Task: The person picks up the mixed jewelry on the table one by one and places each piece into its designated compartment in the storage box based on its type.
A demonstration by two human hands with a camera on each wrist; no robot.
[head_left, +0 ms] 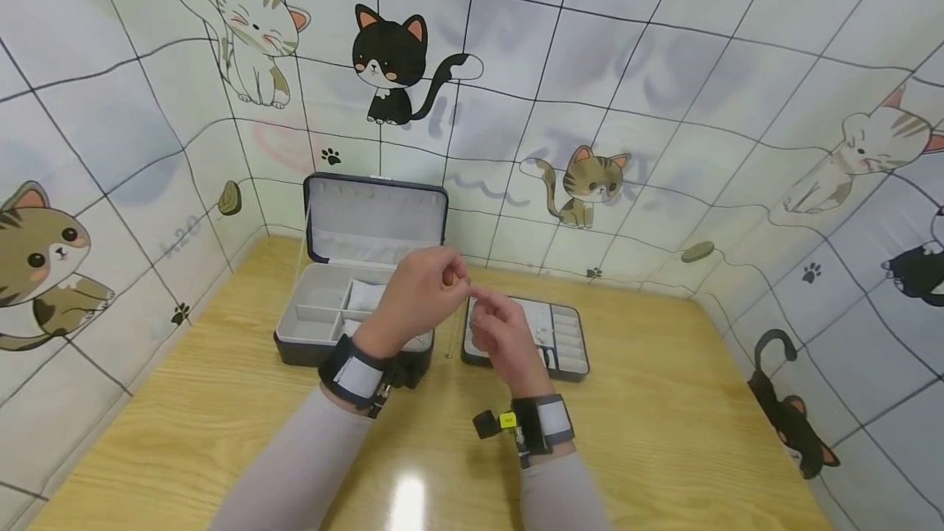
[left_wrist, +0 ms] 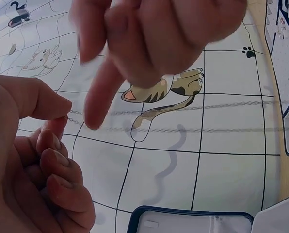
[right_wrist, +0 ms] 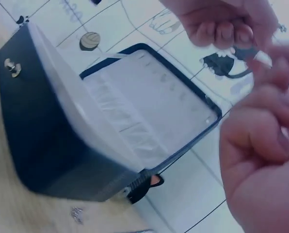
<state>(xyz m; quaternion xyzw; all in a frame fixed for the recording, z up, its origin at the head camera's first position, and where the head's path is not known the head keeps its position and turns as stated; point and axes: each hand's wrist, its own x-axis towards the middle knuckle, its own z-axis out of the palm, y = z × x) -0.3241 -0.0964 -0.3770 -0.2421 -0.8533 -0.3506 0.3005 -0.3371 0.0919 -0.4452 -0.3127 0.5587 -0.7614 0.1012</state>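
Plainly, in the left wrist view, the left hand [left_wrist: 42, 165] pinches a thin chain [left_wrist: 222, 129] between thumb and index finger, its 2 strands hanging down; the right hand [left_wrist: 168, 39] holds 1 finger out close to them, though whether it grips anything I cannot tell. In the head view, the 2 hands meet, the chain hanging between an open box [head_left: 295, 352] on the left and a tray [head_left: 569, 328] on the right. In the right wrist view, the box's near side bears a metal clasp [right_wrist: 12, 68].
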